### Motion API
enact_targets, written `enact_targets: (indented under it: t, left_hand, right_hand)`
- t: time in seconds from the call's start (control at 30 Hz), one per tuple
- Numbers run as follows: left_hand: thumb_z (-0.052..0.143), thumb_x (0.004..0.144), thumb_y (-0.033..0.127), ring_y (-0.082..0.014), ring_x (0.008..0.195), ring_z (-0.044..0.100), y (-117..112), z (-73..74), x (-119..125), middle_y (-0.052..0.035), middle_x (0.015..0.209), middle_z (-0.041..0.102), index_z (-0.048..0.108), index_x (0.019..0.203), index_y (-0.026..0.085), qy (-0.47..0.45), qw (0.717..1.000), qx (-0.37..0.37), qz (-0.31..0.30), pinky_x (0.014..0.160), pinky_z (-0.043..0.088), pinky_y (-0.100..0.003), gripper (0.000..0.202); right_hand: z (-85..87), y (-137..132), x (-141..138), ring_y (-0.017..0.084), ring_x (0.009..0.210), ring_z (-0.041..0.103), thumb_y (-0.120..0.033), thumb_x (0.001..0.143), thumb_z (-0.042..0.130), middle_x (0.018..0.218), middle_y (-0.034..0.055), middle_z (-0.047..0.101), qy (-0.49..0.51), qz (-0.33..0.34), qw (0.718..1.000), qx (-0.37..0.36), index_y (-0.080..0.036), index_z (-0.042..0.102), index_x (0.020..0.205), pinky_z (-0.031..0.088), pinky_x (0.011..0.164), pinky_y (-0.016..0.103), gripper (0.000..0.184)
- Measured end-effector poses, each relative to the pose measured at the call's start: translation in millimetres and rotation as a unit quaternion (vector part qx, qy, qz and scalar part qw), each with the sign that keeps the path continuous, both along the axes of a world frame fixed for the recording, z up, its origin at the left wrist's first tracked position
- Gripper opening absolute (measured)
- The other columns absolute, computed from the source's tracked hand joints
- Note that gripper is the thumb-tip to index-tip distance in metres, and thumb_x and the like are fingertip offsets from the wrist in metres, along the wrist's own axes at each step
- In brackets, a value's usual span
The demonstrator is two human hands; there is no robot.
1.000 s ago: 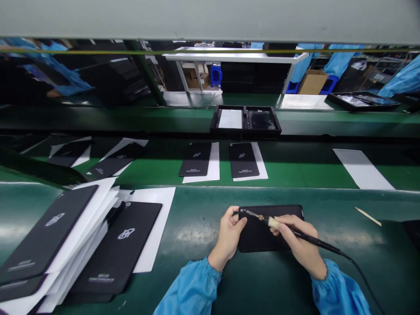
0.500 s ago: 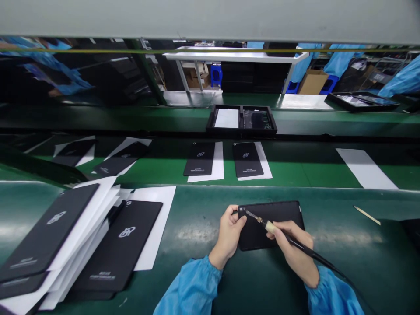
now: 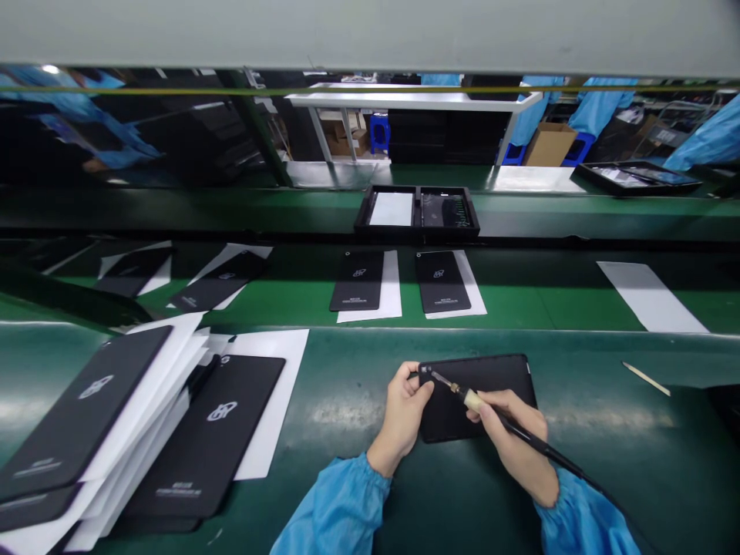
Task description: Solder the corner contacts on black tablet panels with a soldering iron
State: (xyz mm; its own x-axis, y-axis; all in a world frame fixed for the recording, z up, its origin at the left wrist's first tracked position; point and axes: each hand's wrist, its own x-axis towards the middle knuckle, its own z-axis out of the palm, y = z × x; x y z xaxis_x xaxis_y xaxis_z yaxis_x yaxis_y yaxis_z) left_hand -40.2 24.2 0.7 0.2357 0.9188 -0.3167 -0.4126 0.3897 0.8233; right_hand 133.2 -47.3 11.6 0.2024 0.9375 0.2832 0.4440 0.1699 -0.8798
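Note:
A black tablet back cover (image 3: pixel 489 424) lies on the green bench in front of me, its inner side seemingly up. My left hand (image 3: pixel 406 408) pinches its upper left corner between thumb and fingers. Held like a pen in my right hand (image 3: pixel 516 439) is a soldering iron (image 3: pixel 472 401), its cable trailing down to the right. The iron's tip is at the small square opening near that corner; whether it touches cannot be told.
Stacked black covers (image 3: pixel 92 393) and white sheets fill the left bench. More covers (image 3: pixel 357 281) lie on sheets along the green belt (image 3: pixel 520 308). Behind stands a black tray (image 3: pixel 417 212). A thin pale stick (image 3: pixel 646 379) lies right. People in blue sleeves (image 3: pixel 604 104) are beyond.
The covers and sheets on the near belt have slid slightly right, while the black tray behind has shifted left. The soldering iron and right hand have moved slightly left.

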Motion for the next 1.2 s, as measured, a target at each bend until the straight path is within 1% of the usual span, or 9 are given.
enact_targets:
  t: [0.1, 0.3, 0.43, 0.5, 0.6, 0.73, 0.9, 1.2]
  left_hand:
    - [0.083, 0.068, 0.034, -0.0165, 0.059, 0.069, 0, -0.8, 0, -0.0011, 0.072, 0.074, 0.053, 0.093, 0.02, 0.002, 1.0, 0.002, -0.002, 0.06, 0.051, -0.025, 0.042]
    - [0.083, 0.068, 0.033, -0.0174, 0.06, 0.07, 1, -2.9, 0, -0.0015, 0.072, 0.074, 0.054, 0.093, 0.02, 0.001, 1.0, 0.009, -0.004, 0.06, 0.052, -0.025, 0.041]
    - [0.084, 0.068, 0.032, -0.0169, 0.059, 0.069, 1, -3.6, 0, -0.0011, 0.072, 0.074, 0.054, 0.094, 0.02, -0.003, 1.0, 0.004, -0.002, 0.061, 0.052, -0.025, 0.041]
    - [0.083, 0.068, 0.03, -0.016, 0.059, 0.069, 1, -3.4, 0, -0.001, 0.072, 0.074, 0.054, 0.093, 0.02, -0.006, 1.0, 0.003, -0.001, 0.061, 0.052, -0.025, 0.04]
    - [0.083, 0.069, 0.03, -0.0156, 0.06, 0.068, 1, -2.0, 1, -0.0011, 0.072, 0.074, 0.054, 0.093, 0.02, -0.007, 1.0, 0.003, 0.002, 0.061, 0.052, -0.025, 0.039]
    - [0.082, 0.069, 0.03, -0.0159, 0.06, 0.068, 1, -0.2, 1, -0.0011, 0.072, 0.074, 0.054, 0.093, 0.019, -0.007, 1.0, 0.009, 0.002, 0.061, 0.051, -0.025, 0.039]
    - [0.081, 0.07, 0.029, -0.0171, 0.062, 0.07, 1, 0.4, 1, -0.0015, 0.073, 0.074, 0.055, 0.091, 0.019, -0.009, 1.0, 0.016, -0.003, 0.062, 0.051, -0.025, 0.036]
    - [0.082, 0.069, 0.03, -0.0145, 0.057, 0.067, 1, 1.9, 1, -0.001, 0.071, 0.074, 0.055, 0.092, 0.019, -0.007, 1.0, 0.012, -0.003, 0.057, 0.049, -0.022, 0.037]
  right_hand:
    - [0.1, 0, -1, 0.017, 0.068, 0.075, -0.028, 0.092, 0.061, 0.077, 0.0027, 0.077, 0.0, 0.005, 1.0, -0.008, -0.021, 0.07, 0.098, 0.061, 0.066, 0.027, 0.013]
    - [5.0, -1, -5, 0.017, 0.067, 0.075, -0.027, 0.092, 0.06, 0.075, 0.0032, 0.077, -0.018, 0.004, 1.0, 0.0, -0.021, 0.07, 0.096, 0.06, 0.064, 0.026, 0.013]
    - [9.7, -4, 0, 0.018, 0.067, 0.074, -0.026, 0.092, 0.061, 0.075, 0.0023, 0.076, -0.02, 0.001, 1.0, 0.019, -0.022, 0.07, 0.096, 0.06, 0.064, 0.026, 0.011]
    - [13.8, -3, 5, 0.018, 0.071, 0.075, -0.025, 0.091, 0.062, 0.08, 0.0028, 0.076, -0.022, 0.006, 0.999, 0.027, -0.023, 0.071, 0.098, 0.06, 0.067, 0.027, 0.011]
    - [21.6, 0, 10, 0.018, 0.076, 0.074, -0.022, 0.089, 0.065, 0.09, 0.0039, 0.076, -0.021, 0.025, 0.999, 0.041, -0.024, 0.071, 0.098, 0.06, 0.07, 0.028, 0.011]
    - [27.8, 6, 12, 0.019, 0.083, 0.073, -0.016, 0.087, 0.066, 0.094, 0.0042, 0.075, -0.036, 0.078, 0.994, 0.063, -0.024, 0.071, 0.098, 0.059, 0.075, 0.029, 0.014]
    - [24.2, 9, 11, 0.02, 0.089, 0.072, -0.013, 0.087, 0.067, 0.099, 0.0062, 0.073, -0.047, 0.125, 0.988, 0.071, -0.023, 0.071, 0.102, 0.059, 0.08, 0.031, 0.019]
    - [20.4, 14, 12, 0.02, 0.092, 0.072, -0.016, 0.088, 0.066, 0.101, 0.0069, 0.073, -0.051, 0.142, 0.986, 0.066, -0.023, 0.072, 0.103, 0.06, 0.083, 0.031, 0.018]
